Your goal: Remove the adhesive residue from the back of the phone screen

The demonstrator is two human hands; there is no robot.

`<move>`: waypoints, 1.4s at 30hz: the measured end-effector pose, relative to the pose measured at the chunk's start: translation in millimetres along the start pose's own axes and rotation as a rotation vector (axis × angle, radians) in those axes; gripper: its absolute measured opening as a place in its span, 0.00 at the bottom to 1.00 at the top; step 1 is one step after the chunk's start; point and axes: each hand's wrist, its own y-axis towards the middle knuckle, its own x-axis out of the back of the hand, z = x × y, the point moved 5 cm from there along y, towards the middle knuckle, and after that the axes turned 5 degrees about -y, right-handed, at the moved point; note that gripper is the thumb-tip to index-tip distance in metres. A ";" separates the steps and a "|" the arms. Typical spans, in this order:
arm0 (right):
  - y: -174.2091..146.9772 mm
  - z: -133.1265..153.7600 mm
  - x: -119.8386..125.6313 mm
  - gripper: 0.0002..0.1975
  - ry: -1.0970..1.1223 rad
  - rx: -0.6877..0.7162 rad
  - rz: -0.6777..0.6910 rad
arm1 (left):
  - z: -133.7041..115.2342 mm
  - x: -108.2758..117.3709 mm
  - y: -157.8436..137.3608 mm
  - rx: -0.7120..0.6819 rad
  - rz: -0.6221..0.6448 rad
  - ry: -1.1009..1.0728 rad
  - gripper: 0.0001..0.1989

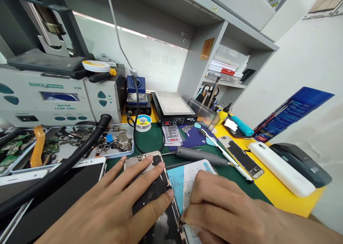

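My left hand [128,197] lies spread with its fingers apart over the back of an opened phone [158,208], pressing it flat. The phone's inside is dark with grey patches, and its camera end points away from me. At the right edge of the phone, my right hand [222,204] is closed in a pinch. Whatever its fingertips grip, if anything, is hidden by the fingers. Under and beside the phone is a blue and white notebook [177,176]. A grey-handled screwdriver-like tool [200,155] rests just beyond the notebook.
A tray of circuit boards [91,144] and a large white-framed device [69,190] lie left, crossed by a black hose [77,154]. Behind stand a soldering station [53,97], solder spool [143,122] and hot plate [174,104]. A brush [227,156] and phone housing [241,156] lie right.
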 end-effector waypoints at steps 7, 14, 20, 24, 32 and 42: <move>-3.5 1.8 0.6 0.10 0.007 -0.003 0.004 | -1.6 2.7 0.9 0.015 -0.013 -0.008 0.39; -0.3 3.3 0.2 0.11 -0.004 -0.015 0.005 | 0.4 0.3 0.9 -0.017 -0.020 0.023 0.39; -3.1 3.2 -1.4 0.11 0.037 0.025 0.010 | -2.2 1.7 -1.6 -0.005 -0.030 0.031 0.40; -1.9 1.6 -2.5 0.11 0.024 0.021 0.021 | -2.4 2.5 1.3 -0.008 -0.047 0.024 0.38; 0.5 4.3 -0.3 0.10 -0.022 -0.002 0.034 | -1.5 1.1 1.0 -0.012 -0.040 0.069 0.38; 1.3 1.4 -0.3 0.10 0.001 0.008 0.056 | -1.8 2.7 2.8 0.003 -0.057 0.035 0.38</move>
